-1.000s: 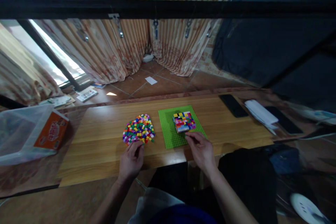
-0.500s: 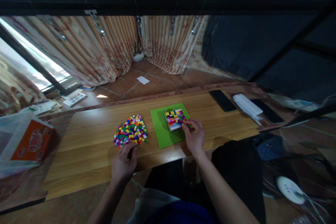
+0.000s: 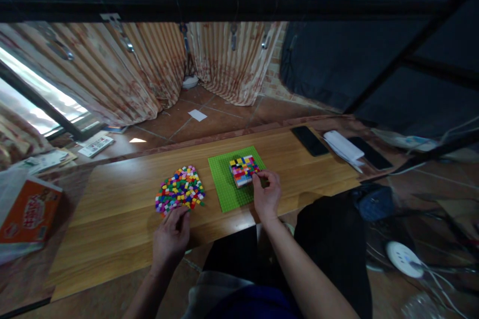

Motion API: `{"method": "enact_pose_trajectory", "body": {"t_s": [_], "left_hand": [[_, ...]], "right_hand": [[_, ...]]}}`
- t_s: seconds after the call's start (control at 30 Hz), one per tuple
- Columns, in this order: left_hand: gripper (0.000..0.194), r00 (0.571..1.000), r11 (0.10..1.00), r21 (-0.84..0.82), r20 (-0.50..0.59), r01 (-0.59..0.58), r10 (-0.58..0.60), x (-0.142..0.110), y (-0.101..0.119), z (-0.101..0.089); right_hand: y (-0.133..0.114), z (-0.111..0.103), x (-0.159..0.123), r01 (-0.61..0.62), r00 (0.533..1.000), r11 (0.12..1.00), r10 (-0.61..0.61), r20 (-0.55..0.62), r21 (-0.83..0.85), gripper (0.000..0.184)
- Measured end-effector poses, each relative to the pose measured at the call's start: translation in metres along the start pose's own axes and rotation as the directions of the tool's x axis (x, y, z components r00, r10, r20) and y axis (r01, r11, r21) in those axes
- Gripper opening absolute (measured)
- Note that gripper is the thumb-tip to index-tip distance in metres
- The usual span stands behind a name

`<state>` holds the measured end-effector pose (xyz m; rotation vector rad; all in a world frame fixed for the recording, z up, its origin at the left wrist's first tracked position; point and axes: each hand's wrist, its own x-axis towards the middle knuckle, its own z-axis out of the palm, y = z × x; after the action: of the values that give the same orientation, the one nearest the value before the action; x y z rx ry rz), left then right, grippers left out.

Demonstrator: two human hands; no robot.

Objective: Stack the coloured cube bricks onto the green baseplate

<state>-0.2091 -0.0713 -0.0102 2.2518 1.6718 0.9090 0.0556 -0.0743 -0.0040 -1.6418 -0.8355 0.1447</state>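
A green studded baseplate (image 3: 220, 192) lies on the wooden table, bearing a low, squarish block of multicoloured building bricks (image 3: 243, 168). At the right front corner of that block is my right hand (image 3: 268, 197), its thumb and index finger pinched against the bricks. Whatever sits between those fingertips is hidden. Left of the baseplate spreads a pile of small loose bricks (image 3: 181, 187) in many colours. My left hand (image 3: 171, 237) is at the pile's near edge with fingers closed together; anything in them is too small to make out.
The wooden table (image 3: 108, 209) runs across in front of my legs. A black phone (image 3: 309, 140) lies toward its right end, with a white object (image 3: 343, 144) and a dark flat one (image 3: 369, 153) beyond. An orange box (image 3: 32, 212) stands at the left. A dark bar crosses above.
My view has turned slightly right, so everything sits further left in the picture. Both hands keep about the same places, the right at the brick block and the left at the pile.
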Motion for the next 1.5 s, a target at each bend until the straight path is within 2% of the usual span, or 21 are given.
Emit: {"method": "enact_pose_trajectory", "body": {"t_s": [0.23,0.53,0.7,0.87,0.9,0.97,1.07,1.13,1.2,1.27,1.37,1.5], "left_hand": [[0.024,1.0,1.0,0.011,-0.008,-0.008,0.009,-0.001,-0.002,0.003],[0.026,1.0,1.0,0.01,-0.015,0.005,-0.005,-0.001,-0.002,0.006],[0.023,1.0,0.999,-0.037,-0.002,0.008,-0.008,0.0,-0.001,0.004],[0.02,1.0,0.996,-0.092,0.008,-0.007,0.008,-0.004,0.002,0.003],[0.019,1.0,0.995,-0.098,0.022,-0.012,0.014,-0.004,0.002,0.004],[0.017,0.999,0.995,-0.102,0.023,-0.021,0.023,-0.004,0.002,0.004],[0.016,1.0,0.995,-0.101,0.025,-0.012,0.015,-0.005,0.003,0.004],[0.016,0.999,0.995,-0.103,0.036,0.003,0.001,-0.006,0.003,0.004],[0.016,0.999,0.994,-0.111,0.048,0.016,-0.011,-0.007,0.004,0.003],[0.016,0.998,0.993,-0.116,0.055,0.028,-0.022,-0.007,0.005,0.004],[0.017,0.998,0.992,-0.121,0.056,0.038,-0.031,-0.007,0.005,0.004],[0.018,0.999,0.991,-0.129,0.042,0.029,-0.024,-0.007,0.005,0.004]], "right_hand": [[0.004,0.0,0.002,-0.001,0.999,1.0,0.001,0.042,-0.001,0.011],[0.005,0.002,0.004,-0.054,0.998,0.998,0.053,0.042,0.029,0.014],[0.008,-0.007,0.002,-0.053,0.995,0.998,0.049,0.091,0.038,0.02],[-0.002,-0.02,-0.01,0.1,0.995,0.995,-0.099,0.025,-0.029,0.022],[-0.007,-0.02,-0.014,0.14,0.989,0.99,-0.139,0.052,-0.018,0.021],[-0.017,-0.016,-0.028,0.2,0.953,0.979,-0.205,0.222,0.044,0.017],[-0.033,0.0,-0.053,0.292,0.814,0.955,-0.275,0.511,0.048,0.015],[-0.039,0.014,-0.068,0.377,0.734,0.926,-0.29,0.614,-0.012,0.015],[-0.043,0.027,-0.078,0.449,0.682,0.89,-0.282,0.675,-0.082,0.015],[-0.045,0.037,-0.082,0.499,0.664,0.851,-0.251,0.705,-0.166,0.014],[-0.047,0.045,-0.083,0.539,0.665,0.798,-0.205,0.718,-0.271,0.013],[-0.048,0.047,-0.083,0.545,0.663,0.792,-0.207,0.719,-0.275,0.014]]}}
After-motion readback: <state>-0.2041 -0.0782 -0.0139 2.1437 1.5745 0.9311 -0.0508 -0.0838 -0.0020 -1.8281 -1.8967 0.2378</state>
